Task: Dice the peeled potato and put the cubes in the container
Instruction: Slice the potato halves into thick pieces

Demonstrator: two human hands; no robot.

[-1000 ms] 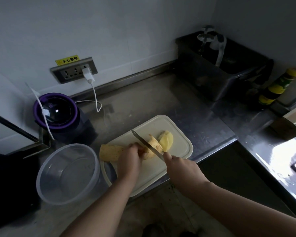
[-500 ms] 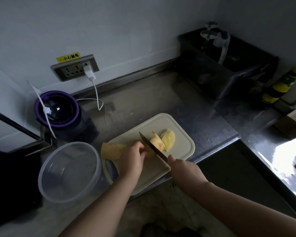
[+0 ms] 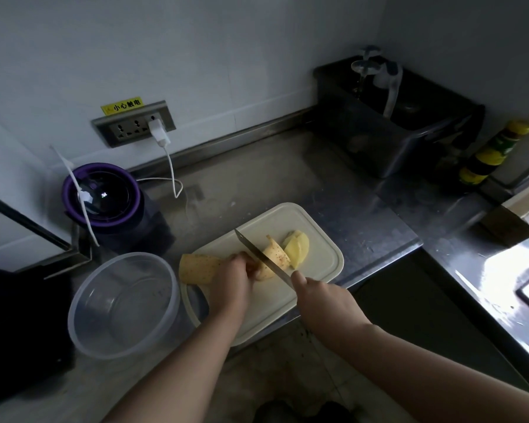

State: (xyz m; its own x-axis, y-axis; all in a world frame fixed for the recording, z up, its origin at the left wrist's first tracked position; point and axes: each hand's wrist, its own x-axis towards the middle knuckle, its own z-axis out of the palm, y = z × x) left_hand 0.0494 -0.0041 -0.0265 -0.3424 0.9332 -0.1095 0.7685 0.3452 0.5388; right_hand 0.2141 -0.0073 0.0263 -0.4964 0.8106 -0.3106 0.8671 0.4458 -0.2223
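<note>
A peeled yellow potato (image 3: 197, 268) lies across the left part of a cream cutting board (image 3: 321, 248). My left hand (image 3: 230, 282) presses down on its middle, so only its left end and cut right end show. My right hand (image 3: 324, 297) grips a knife (image 3: 261, 258) whose blade stands tilted against the cut face. Cut slices (image 3: 297, 250) lean together just right of the blade. A clear round plastic container (image 3: 124, 305) sits left of the board with nothing in it.
A purple-rimmed blender (image 3: 103, 195) stands behind the container, its white cable plugged into a wall socket (image 3: 133, 123). A dark metal bin (image 3: 388, 129) and a yellow-labelled bottle (image 3: 492, 152) occupy the back right. The board overhangs the steel counter's front edge (image 3: 379, 270).
The knife dropped through the potato half a second ago and now sits raised again against the cut face. My left hand stays on the potato. The view shifted slightly.
</note>
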